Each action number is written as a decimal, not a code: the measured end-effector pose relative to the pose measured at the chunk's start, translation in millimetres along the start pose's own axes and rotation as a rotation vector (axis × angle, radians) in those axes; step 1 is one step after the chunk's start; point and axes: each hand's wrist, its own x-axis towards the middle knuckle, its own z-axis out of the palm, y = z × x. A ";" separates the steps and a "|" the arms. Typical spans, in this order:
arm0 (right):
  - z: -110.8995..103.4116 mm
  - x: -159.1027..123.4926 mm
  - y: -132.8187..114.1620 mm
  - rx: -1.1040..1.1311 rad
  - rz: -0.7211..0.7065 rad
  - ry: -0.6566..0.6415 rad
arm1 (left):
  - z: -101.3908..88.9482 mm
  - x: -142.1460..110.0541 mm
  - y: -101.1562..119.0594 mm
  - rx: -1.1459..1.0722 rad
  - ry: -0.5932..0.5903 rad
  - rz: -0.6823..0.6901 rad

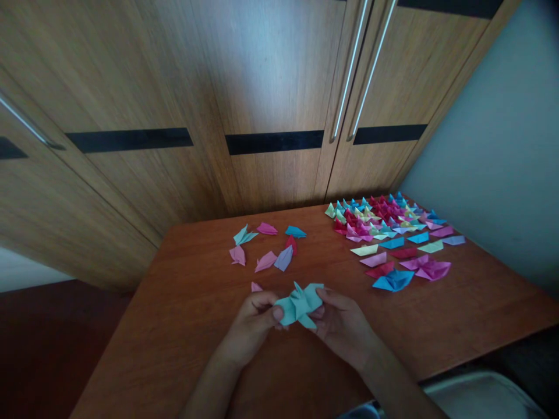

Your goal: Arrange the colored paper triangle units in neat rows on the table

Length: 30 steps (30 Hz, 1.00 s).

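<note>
Between my two hands is a mint-green origami crane (299,304), its wings spread and its two thin points sticking out from the middle. The thumb and fingers of my left hand (257,317) pinch one wing. My right hand (343,317) grips the other wing at the right. Just behind my left hand, a small pink folded paper (256,287) shows in part. Farther back lies a loose ring of folded papers, among them a lilac one (283,258), a pink one (265,262) and a blue one (296,231).
On the right of the wooden table (183,326) stand many folded paper pieces (379,218) in rows. A blue one (394,280) and a magenta one (430,267) sit nearest. Behind the table rises a wooden wardrobe (271,70); a pale wall (502,145) bounds the right.
</note>
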 end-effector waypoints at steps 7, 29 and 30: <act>0.8 2.9 5.0 -0.051 -0.092 0.022 | 5.8 -1.1 2.7 -0.153 0.008 -0.031; -6.0 3.6 0.0 -0.604 -0.348 0.223 | 10.4 3.0 11.1 0.286 0.117 0.061; -5.6 3.1 0.0 -0.613 -0.341 0.208 | 8.9 2.9 9.5 0.274 0.124 0.060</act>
